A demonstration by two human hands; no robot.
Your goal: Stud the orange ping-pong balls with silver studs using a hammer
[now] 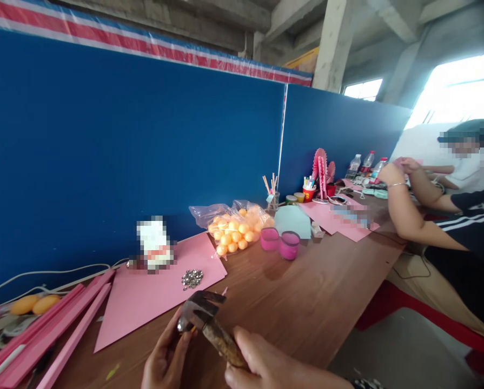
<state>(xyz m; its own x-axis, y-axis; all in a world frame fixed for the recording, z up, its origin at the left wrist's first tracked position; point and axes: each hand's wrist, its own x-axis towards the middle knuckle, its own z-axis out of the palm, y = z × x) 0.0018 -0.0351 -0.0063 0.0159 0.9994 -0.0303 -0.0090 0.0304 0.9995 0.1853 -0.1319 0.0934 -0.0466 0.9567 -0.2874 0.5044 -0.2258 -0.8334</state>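
Observation:
My right hand (262, 361) is closed round the brown handle of a claw hammer (204, 319) at the bottom of the head view. The hammer's dark metal head points up and left. My left hand (166, 359) sits just under the hammer head, fingers pinched on something small that I cannot make out. Both hands hover over the near edge of a brown wooden table (306, 302). A pink paper sheet (156, 297) lies just beyond them with a small pile of silver tacks (192, 278) on it.
A bag of orange balls (233, 229) and two pink cups (280, 242) stand mid-table. Pink strips (51, 329) lie at left. A blue partition (124, 151) backs the table. Other people sit at right, one arm (408, 210) on the table, by bottles and craft supplies.

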